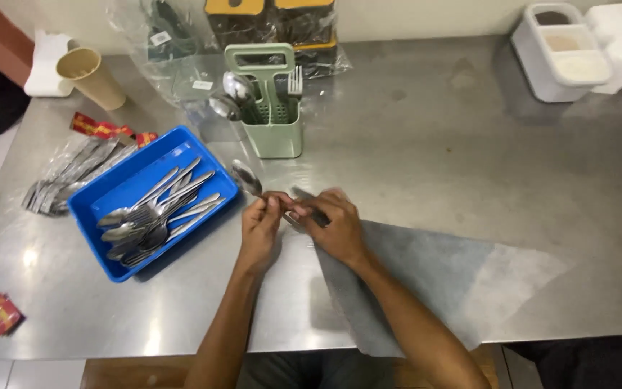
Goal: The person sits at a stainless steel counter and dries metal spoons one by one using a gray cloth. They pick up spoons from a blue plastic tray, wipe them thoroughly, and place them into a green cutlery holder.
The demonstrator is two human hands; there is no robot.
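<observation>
Both hands meet over the steel table point(433, 166). The left hand point(260, 229) pinches a spoon point(248, 180) by its handle, the bowl pointing up and away from the grip, while the right hand point(334, 225) presses a grey cloth point(433, 281) around the handle's lower end. This looks like wiping; the stroke calls for a firm pinch. The spoon is shiny metal. Left of the grip sits a blue tray point(102, 194) of cutlery.

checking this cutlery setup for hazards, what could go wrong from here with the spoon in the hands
1. Both hands, left hand and right hand, pinch the spoon by its handle; it might slip onto the steel table.
2. The grey cloth hangs over the table's near edge and could slide off.
3. The paper cup is tilted and may tip.
</observation>
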